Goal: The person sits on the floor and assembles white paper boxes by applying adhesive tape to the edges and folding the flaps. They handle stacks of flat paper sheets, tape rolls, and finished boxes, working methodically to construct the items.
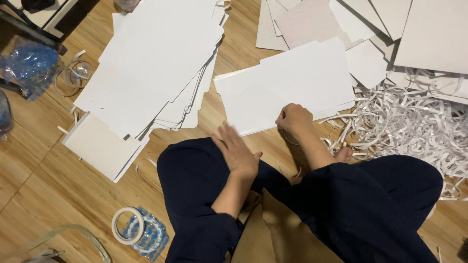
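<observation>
The right hand (294, 120) pinches the near edge of the white card stack (287, 85), fingers curled shut on it; the left hand (235, 150) hovers flat, fingers spread, just short of that edge. A one-sided pull could fan the sheets — or drag paper strips (409, 124), lying just beyond the right fingers, underneath.

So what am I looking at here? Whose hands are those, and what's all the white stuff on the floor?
The camera sits on a person's head and looks down, so you see their own hands and crossed legs in dark trousers. They sit on a wooden floor. The right hand is closed on the near edge of a stack of white card sheets. The left hand hovers open, holding nothing. Another pile of white sheets lies to the left, curly paper strips to the right, and rolls of tape near the knee.
</observation>
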